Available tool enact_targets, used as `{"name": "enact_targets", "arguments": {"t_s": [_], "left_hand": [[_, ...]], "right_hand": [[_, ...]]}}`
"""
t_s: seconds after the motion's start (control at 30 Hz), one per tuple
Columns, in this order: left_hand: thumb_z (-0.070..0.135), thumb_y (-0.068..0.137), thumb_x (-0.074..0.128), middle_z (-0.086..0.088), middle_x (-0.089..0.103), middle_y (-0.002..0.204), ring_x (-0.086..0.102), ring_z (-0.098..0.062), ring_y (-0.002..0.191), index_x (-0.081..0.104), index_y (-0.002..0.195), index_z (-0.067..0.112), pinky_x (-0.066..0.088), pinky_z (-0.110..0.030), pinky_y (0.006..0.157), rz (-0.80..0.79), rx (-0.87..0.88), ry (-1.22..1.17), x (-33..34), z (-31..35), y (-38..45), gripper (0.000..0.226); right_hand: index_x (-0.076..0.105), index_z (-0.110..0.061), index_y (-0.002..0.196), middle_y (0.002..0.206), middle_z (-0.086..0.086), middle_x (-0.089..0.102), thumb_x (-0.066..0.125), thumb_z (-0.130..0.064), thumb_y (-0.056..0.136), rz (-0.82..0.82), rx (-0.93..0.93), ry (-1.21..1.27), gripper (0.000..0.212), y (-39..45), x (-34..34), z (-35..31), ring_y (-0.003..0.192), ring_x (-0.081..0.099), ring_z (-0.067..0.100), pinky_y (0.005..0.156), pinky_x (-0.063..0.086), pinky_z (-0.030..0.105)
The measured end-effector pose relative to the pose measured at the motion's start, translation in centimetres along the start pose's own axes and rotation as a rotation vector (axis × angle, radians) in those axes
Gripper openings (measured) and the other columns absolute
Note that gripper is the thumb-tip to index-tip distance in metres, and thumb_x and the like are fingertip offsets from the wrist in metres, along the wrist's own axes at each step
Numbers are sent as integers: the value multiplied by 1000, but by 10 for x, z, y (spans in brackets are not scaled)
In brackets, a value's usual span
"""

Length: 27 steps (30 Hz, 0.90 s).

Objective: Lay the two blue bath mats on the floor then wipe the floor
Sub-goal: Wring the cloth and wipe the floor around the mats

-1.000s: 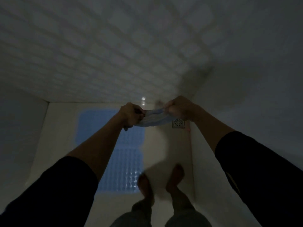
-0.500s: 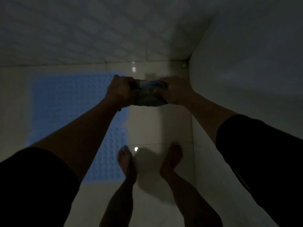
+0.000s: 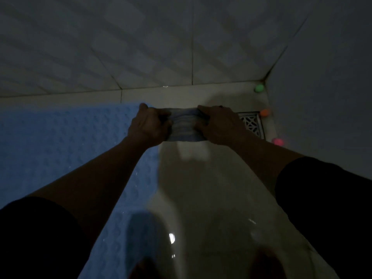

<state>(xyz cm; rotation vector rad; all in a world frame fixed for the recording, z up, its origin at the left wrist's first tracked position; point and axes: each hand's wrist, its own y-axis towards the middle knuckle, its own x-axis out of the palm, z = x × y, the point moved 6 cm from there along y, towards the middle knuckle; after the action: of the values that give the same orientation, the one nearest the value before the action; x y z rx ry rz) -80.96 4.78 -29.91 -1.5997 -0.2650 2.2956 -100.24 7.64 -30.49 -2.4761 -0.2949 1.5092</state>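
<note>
Holding rolled blue bath mat (image 3: 186, 125) above floor (image 3: 201, 188) near drain (image 3: 252, 123): left hand (image 3: 150, 125), right hand (image 3: 218, 125) grip its ends. We judge it soft, floppy, slippery; pinch free edge, unroll.

A mat (image 3: 60, 150) is laid on the floor (image 3: 201, 188) at 9 o'clock. A cloth (image 3: 186, 125) is held above the floor; drain (image 3: 252, 123) located at 2 o'clock, by the wall corner.
</note>
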Motion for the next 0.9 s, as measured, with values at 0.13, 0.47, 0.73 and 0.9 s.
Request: {"name": "enact_targets", "arguments": {"t_s": [0.13, 0.47, 0.73, 0.9], "left_hand": [[41, 96, 58, -24, 48, 130, 51, -38, 118, 54, 142, 23, 47, -44, 91, 85, 74, 40, 18, -19, 53, 50], [44, 94, 61, -22, 42, 129, 52, -41, 117, 49, 145, 23, 49, -48, 96, 158, 89, 74, 47, -43, 165, 56], [45, 94, 60, -19, 38, 132, 56, -46, 110, 50, 141, 27, 47, -47, 96, 167, 18, 54, 67, -54, 205, 51], [46, 98, 49, -17, 36, 130, 57, -42, 101, 51, 133, 23, 48, -44, 83, 285, 70, 53, 90, -56, 201, 41]], "right_hand": [[39, -35, 148, 146, 8, 49, 53, -54, 89, 95, 34, 11, 63, 54, 30, 18, 132, 47, 33, 109, 40, 43], [42, -40, 140, 136, 16, 51, 50, -57, 89, 217, 19, -48, 54, 161, 60, 40, 121, 51, 39, 99, 43, 43], [44, -37, 141, 137, 15, 45, 49, -55, 93, 294, -1, -79, 52, 203, 72, 45, 116, 54, 43, 95, 46, 45], [36, -34, 146, 152, 11, 25, 41, -60, 95, 330, -12, -137, 58, 210, 94, 59, 114, 54, 38, 88, 46, 42]]}}
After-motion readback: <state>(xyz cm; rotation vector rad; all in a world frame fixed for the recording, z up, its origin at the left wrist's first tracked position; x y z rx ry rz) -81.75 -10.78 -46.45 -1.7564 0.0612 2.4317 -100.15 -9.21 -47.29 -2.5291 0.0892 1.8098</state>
